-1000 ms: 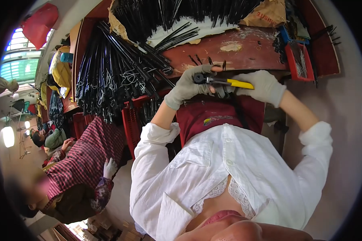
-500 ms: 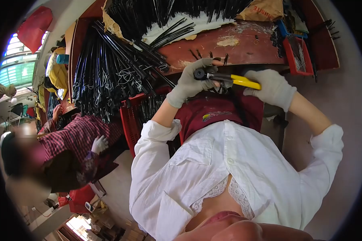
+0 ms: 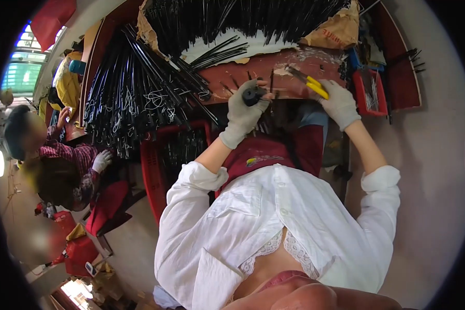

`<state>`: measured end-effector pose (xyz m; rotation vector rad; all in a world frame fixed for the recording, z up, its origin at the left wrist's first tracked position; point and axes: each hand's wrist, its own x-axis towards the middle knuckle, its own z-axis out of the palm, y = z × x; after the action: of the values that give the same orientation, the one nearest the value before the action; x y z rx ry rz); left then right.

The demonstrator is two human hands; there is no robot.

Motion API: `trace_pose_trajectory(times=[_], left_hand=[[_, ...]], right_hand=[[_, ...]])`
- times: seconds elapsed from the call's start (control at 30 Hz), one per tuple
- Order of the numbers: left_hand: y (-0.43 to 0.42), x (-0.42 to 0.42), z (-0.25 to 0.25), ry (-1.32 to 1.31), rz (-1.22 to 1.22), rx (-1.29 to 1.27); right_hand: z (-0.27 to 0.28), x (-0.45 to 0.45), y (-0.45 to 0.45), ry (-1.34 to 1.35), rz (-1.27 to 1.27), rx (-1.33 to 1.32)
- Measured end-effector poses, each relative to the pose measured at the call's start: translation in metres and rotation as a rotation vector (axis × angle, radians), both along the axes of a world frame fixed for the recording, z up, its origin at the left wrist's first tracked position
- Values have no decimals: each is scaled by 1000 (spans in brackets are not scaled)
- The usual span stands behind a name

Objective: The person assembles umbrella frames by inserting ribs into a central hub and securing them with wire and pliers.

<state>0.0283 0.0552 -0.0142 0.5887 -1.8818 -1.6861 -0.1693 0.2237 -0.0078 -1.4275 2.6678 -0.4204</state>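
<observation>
My left hand (image 3: 241,114), in a pale work glove with bare fingertips, is closed around a black umbrella frame (image 3: 252,96). Its round dark end faces up, and thin dark ribs stick out around the fingers. In my right hand (image 3: 341,105), also gloved, are pliers with yellow handles (image 3: 316,88). Their metal jaws point up and left over the red worktable (image 3: 307,58), apart from the frame. A maroon apron (image 3: 274,149) covers my lap below the hands.
Many black umbrella frames (image 3: 134,98) lie heaped at the left, with more in torn brown paper (image 3: 336,31) at the back. A red tray (image 3: 369,93) of thin metal pieces hangs at the table's right edge. A red crate (image 3: 151,173) stands left. Another person (image 3: 72,155) sits farther left.
The pliers have moved away from the frame, up and to the right, with my right hand. My left hand still holds the frame, its round end turned more upward.
</observation>
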Motion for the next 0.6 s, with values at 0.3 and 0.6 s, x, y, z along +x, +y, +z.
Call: trace_pose_trajectory(times=[0.3,0.6], left_hand=[[-15,-11,64,183,-80,292],[-12,-5,74,332,-135,-131]], right_hand=[[-11,70,-44,-473,384,-306],[7,90,-63,-764,135,29]])
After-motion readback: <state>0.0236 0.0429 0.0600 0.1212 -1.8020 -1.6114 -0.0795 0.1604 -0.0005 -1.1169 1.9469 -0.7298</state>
